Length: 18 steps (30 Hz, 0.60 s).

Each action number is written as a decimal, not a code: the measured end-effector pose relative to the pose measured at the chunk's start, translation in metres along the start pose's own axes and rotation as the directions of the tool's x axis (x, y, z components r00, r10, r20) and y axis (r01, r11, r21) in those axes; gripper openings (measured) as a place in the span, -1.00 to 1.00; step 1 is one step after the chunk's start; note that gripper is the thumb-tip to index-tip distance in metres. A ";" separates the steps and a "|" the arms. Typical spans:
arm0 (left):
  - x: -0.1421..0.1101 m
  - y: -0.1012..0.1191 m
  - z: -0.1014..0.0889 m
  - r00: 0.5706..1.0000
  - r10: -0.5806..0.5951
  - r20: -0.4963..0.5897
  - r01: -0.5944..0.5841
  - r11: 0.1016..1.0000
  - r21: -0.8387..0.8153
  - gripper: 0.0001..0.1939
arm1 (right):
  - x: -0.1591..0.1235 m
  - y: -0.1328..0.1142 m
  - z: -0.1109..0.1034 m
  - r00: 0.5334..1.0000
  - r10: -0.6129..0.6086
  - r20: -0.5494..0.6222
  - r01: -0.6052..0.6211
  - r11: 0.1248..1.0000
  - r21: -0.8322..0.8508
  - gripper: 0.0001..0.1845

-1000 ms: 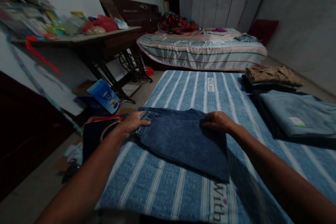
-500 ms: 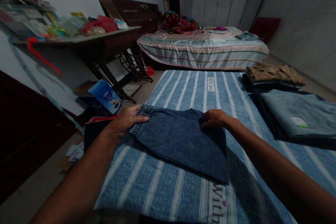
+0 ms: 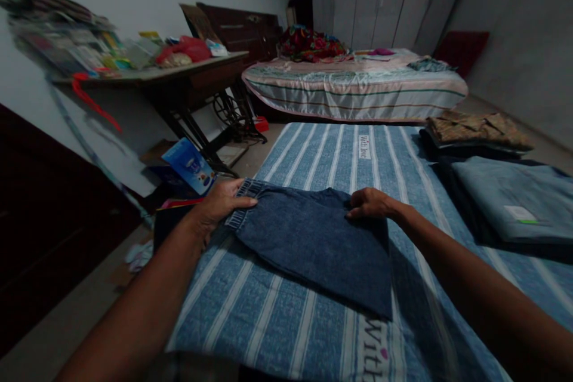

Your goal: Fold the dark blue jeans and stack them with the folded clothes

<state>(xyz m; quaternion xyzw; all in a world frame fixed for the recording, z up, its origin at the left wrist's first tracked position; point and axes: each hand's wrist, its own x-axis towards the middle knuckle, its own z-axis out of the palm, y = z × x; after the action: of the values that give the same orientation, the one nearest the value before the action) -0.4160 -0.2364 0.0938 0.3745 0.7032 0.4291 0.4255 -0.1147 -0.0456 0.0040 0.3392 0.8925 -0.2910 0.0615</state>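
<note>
A pair of dark blue denim shorts (image 3: pixel 308 239) lies folded on a blue and white striped cloth (image 3: pixel 264 316), its elastic waistband toward the left. My left hand (image 3: pixel 224 203) grips the waistband, thumb on top and fingers underneath, partly hidden. At the upper right edge of the shorts, my right hand (image 3: pixel 369 203) is closed on the fabric with its fingers curled. The lower edge and the bottom right corner of the denim lie flat on the cloth.
Folded light blue clothing (image 3: pixel 514 197) is stacked at the right, with a brown patterned folded garment (image 3: pixel 481 131) behind it. To the left stands a cluttered sewing table (image 3: pixel 188 71) beside a blue box (image 3: pixel 190 167). A bed (image 3: pixel 358 89) stands farther back.
The view has shifted slightly, so the whole scene sits a little farther right and lower. Both hands keep their hold on the shorts, which look almost the same.
</note>
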 end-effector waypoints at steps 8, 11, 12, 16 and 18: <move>0.014 -0.027 -0.003 0.986 -0.160 0.049 0.164 0.983 -0.083 -0.48 | -0.018 0.005 -0.003 0.998 -0.001 0.066 -0.032 0.870 0.491 -0.51; 0.016 -0.034 -0.006 0.990 -0.107 0.090 0.120 0.980 -0.158 -0.54 | -0.030 0.010 -0.006 0.999 -0.018 0.037 -0.010 0.757 0.653 -0.45; 0.018 -0.036 -0.006 0.991 -0.096 0.099 0.111 0.981 -0.159 -0.56 | -0.032 0.012 -0.006 1.000 -0.020 0.024 -0.001 0.749 0.662 -0.44; 0.028 -0.042 0.003 0.993 -0.109 0.048 0.102 0.987 0.126 -0.66 | -0.027 0.021 0.002 0.999 0.015 0.038 -0.034 0.820 0.572 -0.44; 0.033 -0.045 0.007 0.996 -0.088 0.006 0.084 0.966 0.244 -0.71 | -0.023 0.023 0.007 0.999 0.031 0.037 -0.046 0.856 0.515 -0.45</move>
<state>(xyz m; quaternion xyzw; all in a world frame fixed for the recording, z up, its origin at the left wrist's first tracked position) -0.4289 -0.2211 0.0411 0.3966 0.7626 0.3174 0.4005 -0.0832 -0.0483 -0.0060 0.3571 0.7742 -0.5224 -0.0135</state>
